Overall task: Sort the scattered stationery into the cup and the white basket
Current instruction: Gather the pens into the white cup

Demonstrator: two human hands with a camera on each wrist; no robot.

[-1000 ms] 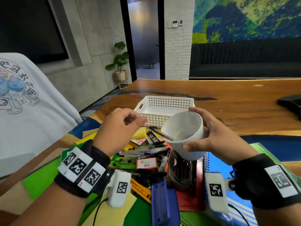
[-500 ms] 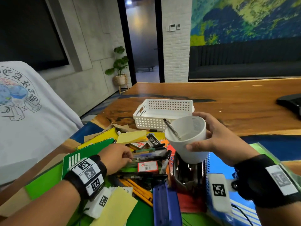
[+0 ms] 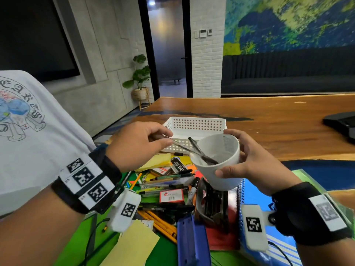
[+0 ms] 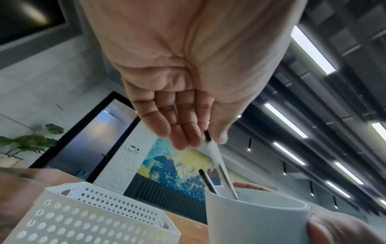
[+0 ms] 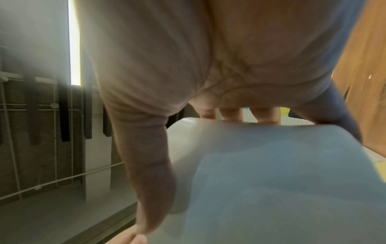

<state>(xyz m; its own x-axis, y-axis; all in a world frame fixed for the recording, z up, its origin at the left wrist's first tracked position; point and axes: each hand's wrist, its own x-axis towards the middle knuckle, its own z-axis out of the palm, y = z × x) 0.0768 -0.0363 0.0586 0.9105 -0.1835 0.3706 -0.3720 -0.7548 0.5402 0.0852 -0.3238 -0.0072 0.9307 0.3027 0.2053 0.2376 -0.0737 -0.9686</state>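
Observation:
My right hand (image 3: 249, 160) holds the white cup (image 3: 221, 166) tilted above the stationery pile, thumb on its near side and fingers behind. A black pen (image 3: 194, 144) leans inside it. My left hand (image 3: 165, 140) pinches the top end of a clear pen (image 3: 184, 148) whose lower end is inside the cup. In the left wrist view the clear pen (image 4: 217, 158) runs from my fingertips (image 4: 183, 135) down into the cup (image 4: 256, 219). The white basket (image 3: 194, 127) stands just behind, and its inside is mostly hidden. In the right wrist view the cup (image 5: 271, 181) fills the lower picture.
Below the hands lie several pens, markers, yellow pencils (image 3: 159, 223), a yellow sticky pad (image 3: 155, 162), a black hole punch (image 3: 211, 204), a blue stapler (image 3: 190, 242) and a blue spiral notebook (image 3: 255, 192). A person in a white T-shirt (image 3: 28, 131) sits at left. A black object (image 3: 342, 123) lies far right.
My left hand dropped to the pile, then rose with a clear pen and brought it to the cup. The right hand kept holding the cup with the black pen in it.

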